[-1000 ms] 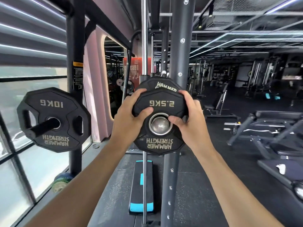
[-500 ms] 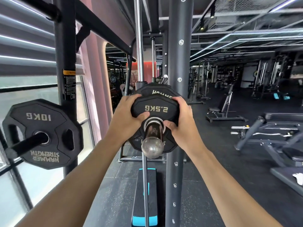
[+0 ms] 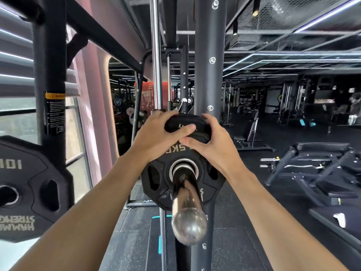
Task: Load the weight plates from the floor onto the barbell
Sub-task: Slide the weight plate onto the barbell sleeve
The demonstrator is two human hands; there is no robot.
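Note:
A black 2.5 kg plate (image 3: 156, 178) sits on the chrome barbell sleeve (image 3: 187, 212), whose rounded end points toward me. Right behind it on the sleeve is a larger black plate (image 3: 181, 124), with only its top rim showing. My left hand (image 3: 156, 137) and right hand (image 3: 216, 145) grip the top of the plates from either side. The fingers curl over the rim and the thumbs press on the front. The hands cover most of the weight label.
A 10 kg plate (image 3: 39, 192) hangs on a storage peg at the left, by the window. The black rack upright (image 3: 209, 75) and a chrome guide rod (image 3: 156, 55) rise behind the barbell. Benches (image 3: 322, 153) stand at the right, and a blue-edged step (image 3: 156, 241) lies on the floor below.
The 2.5 kg plate has slid from the sleeve's tip far along it, up against the larger plate. Both hands moved from its sides to the top rim. The view came closer.

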